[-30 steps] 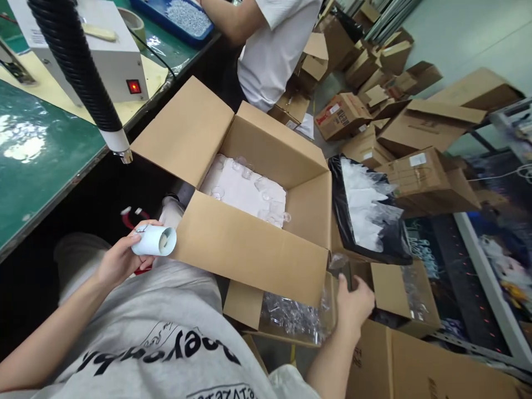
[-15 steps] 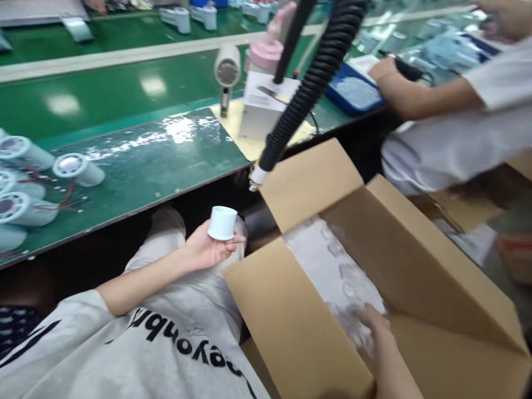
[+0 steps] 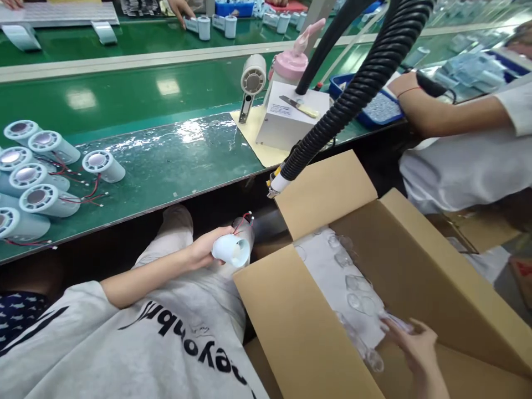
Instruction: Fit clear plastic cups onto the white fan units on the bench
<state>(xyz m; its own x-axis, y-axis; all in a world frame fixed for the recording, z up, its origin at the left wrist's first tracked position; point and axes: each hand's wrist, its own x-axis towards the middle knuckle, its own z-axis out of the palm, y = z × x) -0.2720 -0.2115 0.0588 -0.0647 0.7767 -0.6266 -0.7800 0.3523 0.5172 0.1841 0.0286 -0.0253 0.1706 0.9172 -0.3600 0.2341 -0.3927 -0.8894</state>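
Note:
My left hand (image 3: 204, 249) is closed around a light blue cylindrical housing (image 3: 226, 248). Its hollow end is tilted toward the box, and thin red and black wires (image 3: 243, 219) stick up behind it. Down inside the open cardboard box (image 3: 307, 327), my right hand (image 3: 418, 346) pinches a small pale, see-through piece (image 3: 399, 323) whose kind is unclear. Clear plastic parts (image 3: 361, 293) lie on a white sheet (image 3: 318, 263) in that box, beside my right fingers.
Several light blue cylinders (image 3: 52, 199) with wires lie on the green bench at left. A handheld fan (image 3: 252, 77), a white block with a knife (image 3: 297, 106) and a pink-topped bottle (image 3: 290, 64) stand behind. A black ribbed hose (image 3: 344, 105) hangs over the box. A co-worker's arm (image 3: 453, 119) is at right.
The light blue housing has been tipped from upright onto its side, bringing its wires into sight. My right hand has shifted right within the box and now pinches a pale piece.

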